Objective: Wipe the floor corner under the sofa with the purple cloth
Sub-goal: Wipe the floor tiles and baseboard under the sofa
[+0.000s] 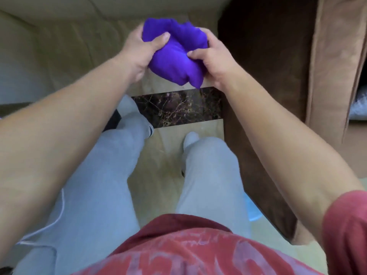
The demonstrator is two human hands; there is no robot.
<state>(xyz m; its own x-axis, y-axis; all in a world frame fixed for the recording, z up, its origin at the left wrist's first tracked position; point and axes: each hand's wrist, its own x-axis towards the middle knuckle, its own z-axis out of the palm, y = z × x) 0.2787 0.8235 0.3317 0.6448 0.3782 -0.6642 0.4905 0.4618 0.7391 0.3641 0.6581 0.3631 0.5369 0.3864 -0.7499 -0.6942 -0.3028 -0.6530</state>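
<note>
Bunched purple cloth (175,53), long axis up-down in view, gripped by both hands (137,50) (213,58)

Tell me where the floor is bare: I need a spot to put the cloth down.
Bare pale floor lies between the two feet, bordered ahead by the dark marble strip and rightward by the brown sofa base. The left side is crowded by a leg.

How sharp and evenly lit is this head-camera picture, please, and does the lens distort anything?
Head view: soft overall, with motion blur on the left hand, right hand and purple cloth; wide-angle stretch swells the forearms near the edges; lighting is even and diffuse, darker on the brown sofa, without strong glare.
</note>
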